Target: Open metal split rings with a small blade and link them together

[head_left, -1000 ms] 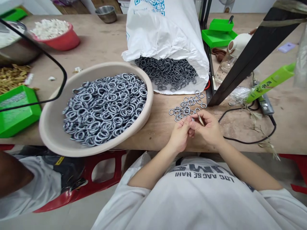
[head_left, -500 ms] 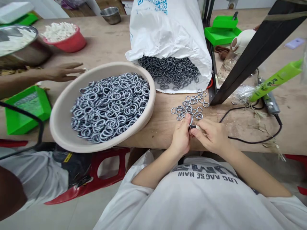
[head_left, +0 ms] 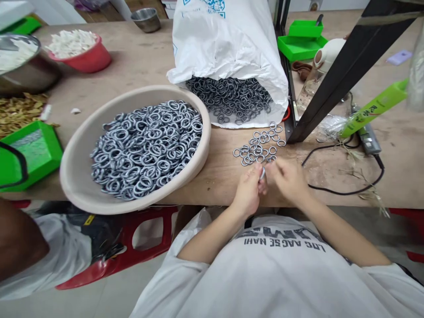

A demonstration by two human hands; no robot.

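Between the thumb and fingers of my left hand (head_left: 247, 192) a grey ring (head_left: 263, 173) is pinched. My right hand (head_left: 289, 180) is just to the right of it, fingers curled and their tips near the ring. What those fingers hold, if anything, is hidden. Just beyond both hands lies a small pile of loose grey rings (head_left: 256, 150) on the wooden table (head_left: 218, 176). To the left, a large beige basin (head_left: 71, 176) is heaped with similar rings. Behind the pile a white sack (head_left: 228, 48) lies with its mouth facing me, dark rings showing inside.
A black metal post (head_left: 344, 75) slants up at the right, beside a power strip (head_left: 369, 139) with a black cable. Green trays (head_left: 304, 46), a red bowl (head_left: 96, 57) and a steel bowl (head_left: 145, 20) stand farther off. Another person's arm (head_left: 23, 238) shows at the lower left.
My right hand has drawn slightly apart from my left; the black-and-white piece seen between them is out of sight. The other person's hand has left the basin's left side.
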